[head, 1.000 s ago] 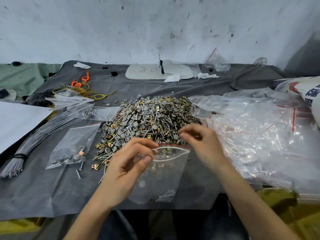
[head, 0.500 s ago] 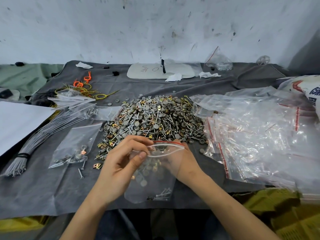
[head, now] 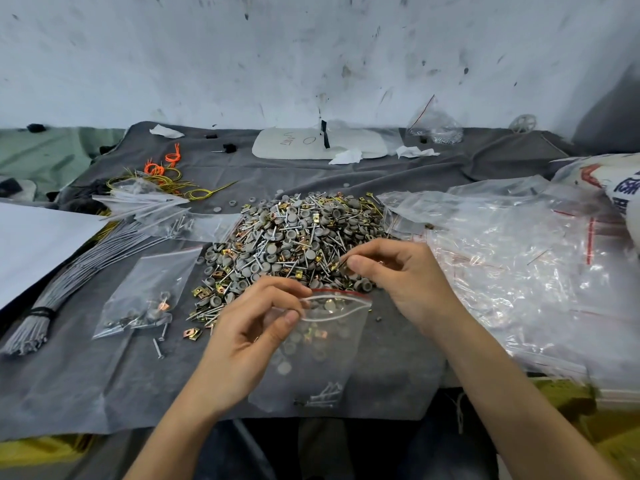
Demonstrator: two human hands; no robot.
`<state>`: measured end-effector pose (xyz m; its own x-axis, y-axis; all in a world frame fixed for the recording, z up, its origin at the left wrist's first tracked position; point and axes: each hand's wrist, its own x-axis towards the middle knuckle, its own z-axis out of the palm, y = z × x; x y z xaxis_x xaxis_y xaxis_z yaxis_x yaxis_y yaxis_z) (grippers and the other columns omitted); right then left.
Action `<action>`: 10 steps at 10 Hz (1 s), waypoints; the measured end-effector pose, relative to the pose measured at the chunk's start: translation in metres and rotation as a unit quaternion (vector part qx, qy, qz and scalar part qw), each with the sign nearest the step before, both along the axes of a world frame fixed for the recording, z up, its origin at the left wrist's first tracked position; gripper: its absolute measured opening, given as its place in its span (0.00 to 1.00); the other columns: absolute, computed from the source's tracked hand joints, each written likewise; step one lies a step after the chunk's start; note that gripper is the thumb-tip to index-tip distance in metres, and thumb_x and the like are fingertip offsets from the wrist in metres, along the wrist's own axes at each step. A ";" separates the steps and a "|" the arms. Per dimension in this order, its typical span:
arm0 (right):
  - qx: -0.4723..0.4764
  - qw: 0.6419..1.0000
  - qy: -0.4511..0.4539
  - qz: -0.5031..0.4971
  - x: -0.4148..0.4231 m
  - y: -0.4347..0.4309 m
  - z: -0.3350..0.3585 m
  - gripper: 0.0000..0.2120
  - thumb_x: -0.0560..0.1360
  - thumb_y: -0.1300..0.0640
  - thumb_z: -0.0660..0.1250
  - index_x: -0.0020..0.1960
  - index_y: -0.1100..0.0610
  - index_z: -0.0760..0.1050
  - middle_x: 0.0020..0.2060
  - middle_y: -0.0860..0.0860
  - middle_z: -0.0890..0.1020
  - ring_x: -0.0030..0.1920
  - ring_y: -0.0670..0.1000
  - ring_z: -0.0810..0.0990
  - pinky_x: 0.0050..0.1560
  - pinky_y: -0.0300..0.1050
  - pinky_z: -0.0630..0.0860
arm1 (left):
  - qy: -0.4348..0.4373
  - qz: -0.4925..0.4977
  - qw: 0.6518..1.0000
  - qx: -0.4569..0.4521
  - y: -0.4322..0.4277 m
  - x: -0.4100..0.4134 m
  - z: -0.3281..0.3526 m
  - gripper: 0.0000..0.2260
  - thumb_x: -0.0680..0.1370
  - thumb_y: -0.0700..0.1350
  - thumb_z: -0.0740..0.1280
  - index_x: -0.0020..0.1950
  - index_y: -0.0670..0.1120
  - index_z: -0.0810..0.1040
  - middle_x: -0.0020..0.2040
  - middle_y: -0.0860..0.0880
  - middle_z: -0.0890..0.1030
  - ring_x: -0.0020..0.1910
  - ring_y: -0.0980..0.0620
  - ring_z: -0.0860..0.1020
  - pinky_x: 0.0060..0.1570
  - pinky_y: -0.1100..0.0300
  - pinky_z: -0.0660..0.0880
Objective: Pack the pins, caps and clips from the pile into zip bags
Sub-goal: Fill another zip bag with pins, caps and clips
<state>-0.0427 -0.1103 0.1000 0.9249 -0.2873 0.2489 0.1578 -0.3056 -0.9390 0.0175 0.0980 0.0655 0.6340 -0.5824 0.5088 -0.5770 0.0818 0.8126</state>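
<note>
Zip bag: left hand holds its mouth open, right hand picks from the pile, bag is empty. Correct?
Not empty: the head view shows caps, clips and pins inside the zip bag. Otherwise right: left hand at its mouth, right hand picking at the pile.

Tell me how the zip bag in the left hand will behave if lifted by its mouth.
The zip bag looks thin and limp, so it would probably sag under the left hand. The pins inside likely slide to one corner.
</note>
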 end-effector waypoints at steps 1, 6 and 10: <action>-0.079 0.996 0.008 0.031 -0.007 0.011 0.005 0.08 0.72 0.61 0.73 0.42 0.48 0.83 0.36 0.44 0.83 0.39 0.41 0.80 0.42 0.34 0.74 | -0.013 0.001 1.000 0.010 -0.002 0.000 0.000 0.05 0.78 0.47 0.64 0.45 0.53 0.79 0.54 0.53 0.81 0.55 0.50 0.80 0.53 0.61 0.74; -0.289 0.940 0.175 0.048 0.029 0.009 -0.096 0.05 0.75 0.52 0.70 0.49 0.50 0.82 0.49 0.52 0.82 0.55 0.55 0.78 0.58 0.52 0.72 | -0.015 0.011 1.000 -0.015 0.007 -0.003 0.004 0.06 0.77 0.45 0.64 0.45 0.46 0.79 0.54 0.52 0.81 0.54 0.51 0.79 0.54 0.64 0.74; -0.239 0.966 0.093 -0.039 0.025 0.012 -0.086 0.03 0.72 0.57 0.72 0.46 0.54 0.80 0.47 0.54 0.81 0.49 0.52 0.78 0.48 0.41 0.76 | 0.000 0.014 1.000 -0.017 0.007 0.000 0.002 0.07 0.77 0.46 0.64 0.45 0.46 0.79 0.53 0.52 0.81 0.54 0.50 0.79 0.53 0.62 0.74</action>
<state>-0.0178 -0.0984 0.0136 0.9470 -0.2504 0.2014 -0.0409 -0.7155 -0.6975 0.0174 0.1050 0.0679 0.6490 -0.5470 0.5287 -0.5801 0.0938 0.8091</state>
